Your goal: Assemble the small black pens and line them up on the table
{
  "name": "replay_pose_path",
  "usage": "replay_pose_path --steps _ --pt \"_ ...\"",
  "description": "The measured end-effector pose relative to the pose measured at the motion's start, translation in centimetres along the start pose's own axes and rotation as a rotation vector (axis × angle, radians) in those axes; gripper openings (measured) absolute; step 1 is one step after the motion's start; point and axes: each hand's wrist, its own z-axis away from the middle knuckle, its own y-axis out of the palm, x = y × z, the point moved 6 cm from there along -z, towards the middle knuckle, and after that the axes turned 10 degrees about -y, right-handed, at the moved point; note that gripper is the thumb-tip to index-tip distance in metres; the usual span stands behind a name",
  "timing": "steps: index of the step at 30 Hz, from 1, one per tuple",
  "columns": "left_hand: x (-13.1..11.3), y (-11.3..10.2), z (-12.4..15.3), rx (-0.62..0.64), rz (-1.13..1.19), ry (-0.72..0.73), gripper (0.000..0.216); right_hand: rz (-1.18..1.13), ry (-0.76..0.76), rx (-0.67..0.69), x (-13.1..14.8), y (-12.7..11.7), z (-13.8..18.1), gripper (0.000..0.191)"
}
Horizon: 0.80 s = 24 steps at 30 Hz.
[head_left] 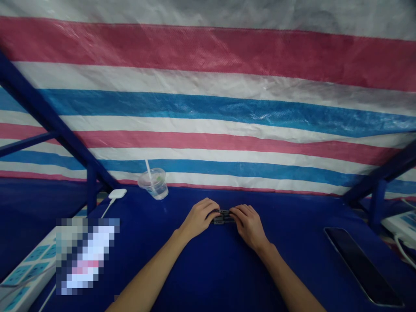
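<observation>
Looking forward and down from the head, the single view shows a person's two bare hands meeting over a blue desk (208, 271), midway between its left and right edges and closer to its far edge than to the bottom of the view. Between them, just above the desk or on it, are a few slim dark pieces (223, 218), side by side and running left to right; they are too small to identify. The left hand (200, 217) pinches the left end, thumb against bent fingers. The right hand (248, 223) pinches the right end in the same way, fingers close together. Both forearms reach in from the bottom.

Near the far edge, left of the hands, stands a clear cup (158, 190) with a white straw (148, 168). At the far left corner lies a white charger (117, 193) with a cable (107, 209). Along the left edge are a power strip (34, 260) and a bright pixelated patch (89, 251) hiding what is there. A dark-screened phone (362, 264) lies slanted along the right edge. Behind the far edge hangs a sheet (208, 47) striped red, white and blue, flanked by blue bars (73, 149).
</observation>
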Motion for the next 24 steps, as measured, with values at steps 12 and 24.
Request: replay_pose_path --steps 12,24 --pt "-0.4 0.1 0.0 0.022 -0.033 0.054 0.018 -0.011 -0.008 0.009 0.1 -0.1 0.0 0.019" --pt "0.9 -0.5 -0.2 -0.077 0.021 -0.098 0.016 0.082 0.107 -0.088 -1.5 -0.9 0.4 0.029"
